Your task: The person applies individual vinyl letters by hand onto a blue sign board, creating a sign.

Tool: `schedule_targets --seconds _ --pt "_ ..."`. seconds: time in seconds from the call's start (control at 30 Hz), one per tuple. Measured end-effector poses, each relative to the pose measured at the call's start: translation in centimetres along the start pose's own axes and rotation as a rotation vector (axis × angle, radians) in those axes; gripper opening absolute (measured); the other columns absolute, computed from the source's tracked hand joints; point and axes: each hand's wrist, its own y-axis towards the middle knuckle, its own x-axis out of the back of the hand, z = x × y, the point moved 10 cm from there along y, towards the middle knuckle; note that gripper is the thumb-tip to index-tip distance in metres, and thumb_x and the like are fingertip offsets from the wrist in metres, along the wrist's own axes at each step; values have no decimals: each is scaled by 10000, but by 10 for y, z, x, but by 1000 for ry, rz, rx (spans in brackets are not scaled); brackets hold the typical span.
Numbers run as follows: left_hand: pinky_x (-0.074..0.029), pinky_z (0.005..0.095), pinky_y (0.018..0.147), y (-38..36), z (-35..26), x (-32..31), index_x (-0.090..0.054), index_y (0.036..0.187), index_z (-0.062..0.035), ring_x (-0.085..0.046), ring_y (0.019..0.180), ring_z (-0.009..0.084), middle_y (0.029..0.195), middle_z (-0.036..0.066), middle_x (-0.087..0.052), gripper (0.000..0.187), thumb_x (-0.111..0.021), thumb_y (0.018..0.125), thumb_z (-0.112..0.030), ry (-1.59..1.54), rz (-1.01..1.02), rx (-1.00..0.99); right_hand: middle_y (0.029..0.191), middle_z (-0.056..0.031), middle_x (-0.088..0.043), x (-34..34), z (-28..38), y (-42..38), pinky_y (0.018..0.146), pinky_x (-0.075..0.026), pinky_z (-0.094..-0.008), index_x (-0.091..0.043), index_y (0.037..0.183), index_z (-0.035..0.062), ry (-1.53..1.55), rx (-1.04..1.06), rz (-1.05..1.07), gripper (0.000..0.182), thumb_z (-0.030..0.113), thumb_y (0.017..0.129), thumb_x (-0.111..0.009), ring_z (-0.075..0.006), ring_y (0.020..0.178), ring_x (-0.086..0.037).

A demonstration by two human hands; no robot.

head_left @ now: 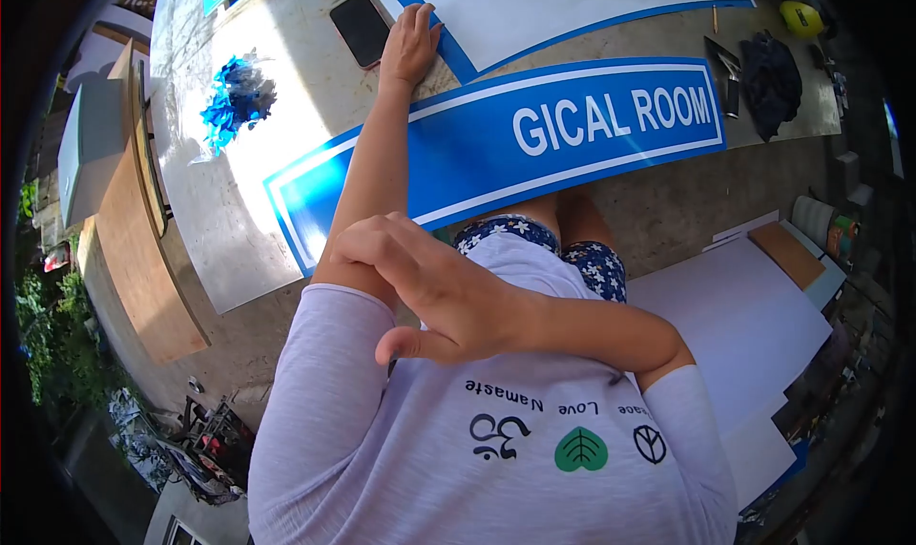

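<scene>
My left hand [412,44] lies on the table with its fingers stretched out, between a dark phone [361,30] and the corner of a white sheet with a blue border [563,15]. Whether the fingertips touch that sheet is hard to tell. Under my left forearm runs a long blue sign [458,154] with white letters, "GICAL ROOM" visible. My right hand [448,292] is raised across my body at my left elbow, fingers bent and thumb apart, holding nothing. Its fingertips are partly hidden from view.
A heap of blue scraps [232,101] in clear plastic lies on the table's left. At the right are a dark cloth [771,82], a yellow object [801,18] and a black-handled tool [730,77]. White boards [730,316] stand low at the right; wooden boards [143,259] lie left.
</scene>
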Motion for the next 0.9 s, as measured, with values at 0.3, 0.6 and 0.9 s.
schedule_targets --seconds 0.3,0.6,0.9 --pt "-280 431 981 -1 11 14 -513 1206 -144 -477 1077 226 1191 47 -527 409 -630 869 -344 333 -116 132 1092 -141 -524 103 -154 -23 894 -445 -375 -501 1200 23 -346 -264 -361 327 244 961 -534 -275 1020 -526" --pt "-313 471 996 8 4 20 -443 1227 -30 -462 1132 347 1256 173 -479 479 -650 819 -172 227 15 164 953 -82 -566 128 -205 -54 672 -484 -311 -672 906 38 -706 -176 -331 133 18 786 -726 -229 808 -561" --pt "-313 468 992 7 10 15 -453 1237 -26 -482 1130 307 1265 165 -482 460 -637 845 -179 218 36 166 903 -71 -594 116 -204 -57 640 -481 -304 -701 936 22 -926 -93 -293 249 -34 701 -760 -215 768 -562"
